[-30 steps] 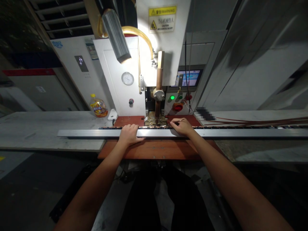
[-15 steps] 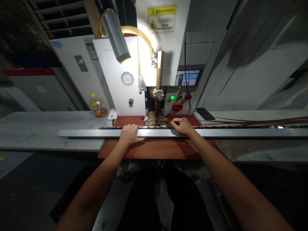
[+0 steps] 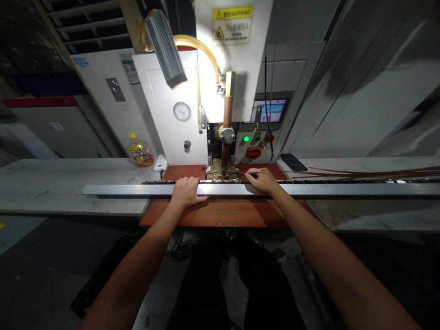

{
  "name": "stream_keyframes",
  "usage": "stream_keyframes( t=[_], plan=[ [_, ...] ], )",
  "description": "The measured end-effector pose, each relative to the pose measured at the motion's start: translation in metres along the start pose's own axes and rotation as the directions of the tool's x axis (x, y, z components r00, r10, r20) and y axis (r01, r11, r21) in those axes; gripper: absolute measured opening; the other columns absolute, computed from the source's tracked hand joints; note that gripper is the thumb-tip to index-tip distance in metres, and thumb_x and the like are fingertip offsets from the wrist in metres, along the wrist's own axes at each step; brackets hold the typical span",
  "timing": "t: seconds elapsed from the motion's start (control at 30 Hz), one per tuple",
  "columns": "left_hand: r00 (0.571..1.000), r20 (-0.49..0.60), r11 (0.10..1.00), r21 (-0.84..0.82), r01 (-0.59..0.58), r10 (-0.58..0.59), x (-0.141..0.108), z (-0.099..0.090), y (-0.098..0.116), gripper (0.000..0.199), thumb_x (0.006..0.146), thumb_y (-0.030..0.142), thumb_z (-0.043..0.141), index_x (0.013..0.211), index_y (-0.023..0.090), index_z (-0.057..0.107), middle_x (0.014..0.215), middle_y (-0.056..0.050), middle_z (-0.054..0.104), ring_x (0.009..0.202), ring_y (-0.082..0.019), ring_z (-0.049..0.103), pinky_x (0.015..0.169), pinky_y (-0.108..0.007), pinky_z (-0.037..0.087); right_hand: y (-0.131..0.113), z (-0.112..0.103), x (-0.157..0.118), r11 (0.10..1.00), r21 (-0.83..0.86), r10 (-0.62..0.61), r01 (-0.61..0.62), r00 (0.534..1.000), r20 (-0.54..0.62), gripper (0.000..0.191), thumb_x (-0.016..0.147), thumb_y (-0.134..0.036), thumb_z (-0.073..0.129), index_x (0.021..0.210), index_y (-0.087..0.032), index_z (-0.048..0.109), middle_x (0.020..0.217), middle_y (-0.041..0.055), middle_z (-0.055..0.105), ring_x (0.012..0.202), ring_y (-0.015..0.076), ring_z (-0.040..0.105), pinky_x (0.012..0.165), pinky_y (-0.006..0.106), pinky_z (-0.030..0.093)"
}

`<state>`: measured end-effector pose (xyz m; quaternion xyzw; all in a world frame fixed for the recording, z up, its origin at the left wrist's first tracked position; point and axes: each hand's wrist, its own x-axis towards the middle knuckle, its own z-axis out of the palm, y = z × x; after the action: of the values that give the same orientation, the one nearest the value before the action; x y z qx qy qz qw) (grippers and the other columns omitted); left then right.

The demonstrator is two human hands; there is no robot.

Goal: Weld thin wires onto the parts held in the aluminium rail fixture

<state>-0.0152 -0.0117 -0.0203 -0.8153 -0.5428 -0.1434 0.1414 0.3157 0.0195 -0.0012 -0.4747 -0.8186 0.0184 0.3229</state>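
— Anything new?
— Barely. Over the last second both hands have stayed put. Left hand point(image 3: 185, 191): gripping the long metal bar point(image 3: 227, 189), fingers over its top, thumb on the near side.
— Right hand point(image 3: 264, 181)?
— Closed in a pinch on a thin dark piece point(image 3: 255, 175), just right of the copper rod's point(image 3: 227, 112) lower end. Too small to identify.
— And the bar?
— Runs side to side before the rod, left end over the tabletop point(image 3: 68, 176). Green light point(image 3: 246, 139) lit, as before. My judgement: work holding at one spot, bar not advancing.
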Motion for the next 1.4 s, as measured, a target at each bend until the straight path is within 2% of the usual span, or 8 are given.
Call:
stream_keyframes(
  t=[0.87,1.4],
  plan=[
    [1.0,0.007,0.999,0.032,-0.009,0.009,0.004,0.0,0.009,0.061,0.074,0.074,0.06,0.102,0.02,0.061,0.101,-0.013,0.066,0.098,-0.032,0.058,0.085,-0.043,0.04,0.007,-0.006,-0.004,1.0,0.029,-0.006,0.007,0.999,-0.036,0.031,0.092,-0.033,0.05,0.075,-0.022,0.074,0.079,0.0042,0.077,0.077,0.0214,0.07,0.07,0.029,0.046],
    [1.0,0.009,0.999,0.038,-0.014,0.014,0.007,0.0,0.015,0.061,0.073,0.073,0.062,0.102,0.019,0.061,0.103,-0.013,0.067,0.097,-0.032,0.059,0.083,-0.043,0.04,0.015,-0.006,-0.006,0.999,0.037,0.007,-0.006,0.999,-0.037,0.03,0.09,-0.032,0.051,0.075,-0.022,0.074,0.082,0.0052,0.078,0.078,0.0223,0.07,0.073,0.031,0.048]
  ],
)
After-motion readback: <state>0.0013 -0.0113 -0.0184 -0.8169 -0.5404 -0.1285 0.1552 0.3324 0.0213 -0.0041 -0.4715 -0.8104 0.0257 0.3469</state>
